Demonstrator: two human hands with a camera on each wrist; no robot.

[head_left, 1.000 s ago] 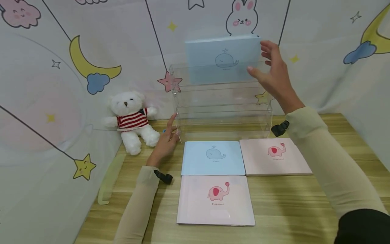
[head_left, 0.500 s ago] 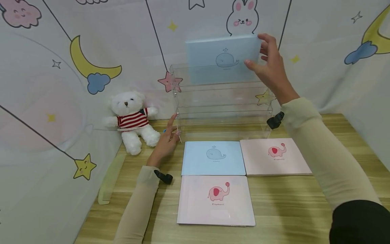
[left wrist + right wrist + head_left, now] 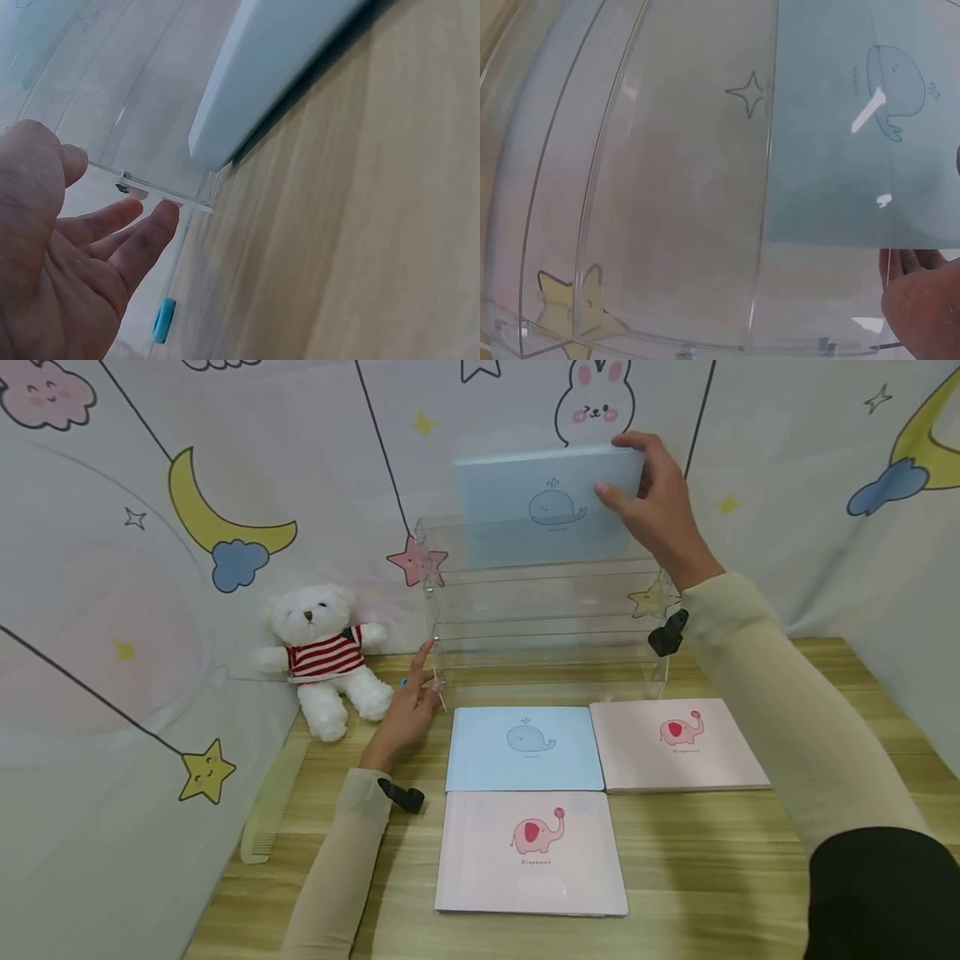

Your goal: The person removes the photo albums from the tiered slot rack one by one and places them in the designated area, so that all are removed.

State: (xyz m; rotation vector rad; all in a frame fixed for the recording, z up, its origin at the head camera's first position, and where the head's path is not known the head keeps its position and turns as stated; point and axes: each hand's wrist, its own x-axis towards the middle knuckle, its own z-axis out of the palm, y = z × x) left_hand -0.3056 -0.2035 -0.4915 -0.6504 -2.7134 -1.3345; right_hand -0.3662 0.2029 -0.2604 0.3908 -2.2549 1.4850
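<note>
A light-blue book (image 3: pixel 525 502) with a whale drawing stands upright in the top tier of a clear acrylic rack (image 3: pixel 540 602). My right hand (image 3: pixel 660 502) holds its upper right corner, thumb on the cover and index finger over the top edge. In the right wrist view, fingers of the right hand (image 3: pixel 922 300) go behind the book's edge. My left hand (image 3: pixel 405 710) touches the rack's lower left side with extended fingers. Flat before the rack lie another blue whale book (image 3: pixel 480 760), a pink elephant book (image 3: pixel 637 752) and a second pink elephant book (image 3: pixel 480 877).
A white teddy bear (image 3: pixel 326 660) in a striped shirt sits left of the rack. A pale green comb (image 3: pixel 270 810) lies at the wooden table's left side. Behind stands a cartoon-printed cloth (image 3: pixel 300 460). The left wrist view shows a small blue ring-like thing (image 3: pixel 163 321) beside the left hand.
My right hand has moved left and slightly up, from beside the upright blue book onto its top right corner. The left hand and the flat books have stayed put.
</note>
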